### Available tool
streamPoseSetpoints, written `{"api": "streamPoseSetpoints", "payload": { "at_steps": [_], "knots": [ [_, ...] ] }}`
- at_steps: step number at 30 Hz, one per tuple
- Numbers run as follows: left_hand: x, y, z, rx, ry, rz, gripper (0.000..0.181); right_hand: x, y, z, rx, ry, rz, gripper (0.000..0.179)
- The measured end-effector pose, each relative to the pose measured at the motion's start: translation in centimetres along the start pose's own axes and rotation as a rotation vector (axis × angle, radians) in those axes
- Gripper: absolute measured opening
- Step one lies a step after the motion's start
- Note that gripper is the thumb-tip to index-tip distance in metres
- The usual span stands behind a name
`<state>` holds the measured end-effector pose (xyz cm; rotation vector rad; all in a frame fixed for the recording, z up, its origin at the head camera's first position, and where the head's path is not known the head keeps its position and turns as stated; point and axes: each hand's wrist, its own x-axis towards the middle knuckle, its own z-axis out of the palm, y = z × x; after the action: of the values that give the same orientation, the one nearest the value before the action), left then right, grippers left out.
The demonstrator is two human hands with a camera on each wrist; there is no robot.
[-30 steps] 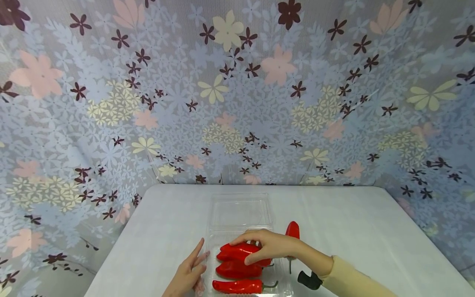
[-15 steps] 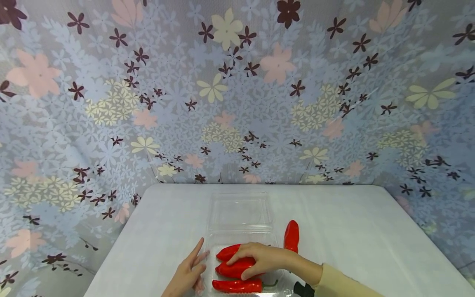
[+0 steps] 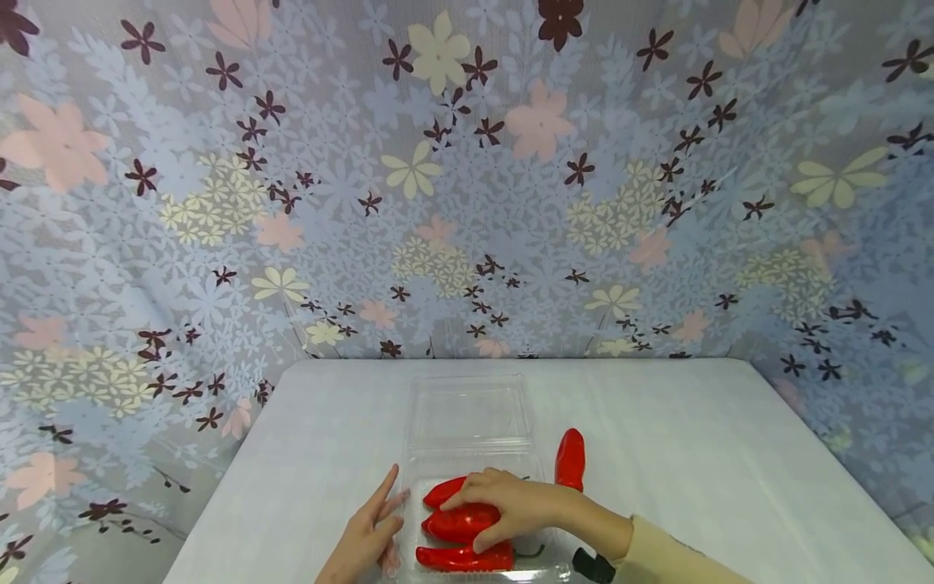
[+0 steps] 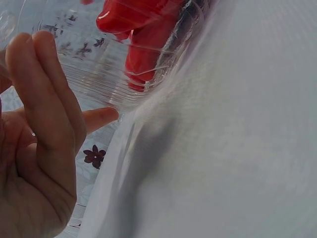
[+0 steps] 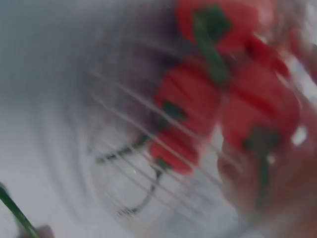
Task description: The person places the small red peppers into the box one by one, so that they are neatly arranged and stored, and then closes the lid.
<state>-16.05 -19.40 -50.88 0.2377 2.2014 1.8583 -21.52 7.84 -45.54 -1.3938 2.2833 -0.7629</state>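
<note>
In the head view my right hand [image 3: 503,507] reaches over the clear plastic clamshell box [image 3: 536,576] and grips a red pepper [image 3: 460,525], fingers over its far side and thumb on its near side. Another red pepper [image 3: 441,492] lies behind it, partly covered by the hand. A slimmer red pepper [image 3: 445,558] with a green stem lies along the box's front. My left hand [image 3: 365,527] is at the box's left wall, fingers extended. The left wrist view shows these fingers [image 4: 47,94] beside the ribbed wall. Blurred peppers [image 5: 190,96] with green stems show in the right wrist view.
The box's clear lid [image 3: 469,410] lies folded back flat on the white table [image 3: 657,438]. One more red pepper [image 3: 571,458] lies right of the box, its lower part behind the right forearm. A black device [image 3: 593,565] is at the right wrist. A flowered cloth [image 3: 467,203] hangs behind the table.
My right hand has moved from the rearmost pepper towards the front, onto the middle pepper, then barely shifted over the last half second. The left hand has stayed by the wall.
</note>
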Motion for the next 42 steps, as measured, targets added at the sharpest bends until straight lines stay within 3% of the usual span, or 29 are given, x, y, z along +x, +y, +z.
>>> {"api": "streamPoseSetpoints", "payload": {
  "at_steps": [6,13,18,22,27,30,36,42],
  "knots": [
    [0.0,-0.1,0.1,0.002,-0.001,-0.005,0.071,-1.1,-0.5,-3.2,0.152,0.179,0.054,0.056],
    [0.0,0.1,0.1,-0.007,0.005,-0.013,0.071,-4.2,0.3,-7.3,0.130,0.462,0.078,0.064],
    [-0.1,0.0,0.1,-0.015,-0.002,-0.008,0.071,-6.8,2.2,-7.7,0.217,0.686,0.187,0.069],
    [0.0,-0.1,0.1,-0.020,-0.005,-0.010,0.072,-8.8,3.9,-6.7,0.382,0.787,0.321,0.070],
    [-0.1,0.0,0.2,-0.032,-0.007,-0.013,0.072,-10.2,5.4,-4.7,0.586,0.820,0.523,0.073],
    [-0.1,0.0,0.0,-0.033,-0.005,-0.016,0.071,-10.2,6.3,-3.3,0.613,0.826,0.628,0.076],
    [-0.1,0.2,0.0,-0.034,-0.002,-0.003,0.072,-9.7,7.8,-0.9,0.527,0.790,0.771,0.078],
    [-0.2,0.1,0.1,-0.019,-0.013,0.006,0.072,-9.4,8.4,-0.2,0.336,0.765,0.794,0.078]
  ]
}}
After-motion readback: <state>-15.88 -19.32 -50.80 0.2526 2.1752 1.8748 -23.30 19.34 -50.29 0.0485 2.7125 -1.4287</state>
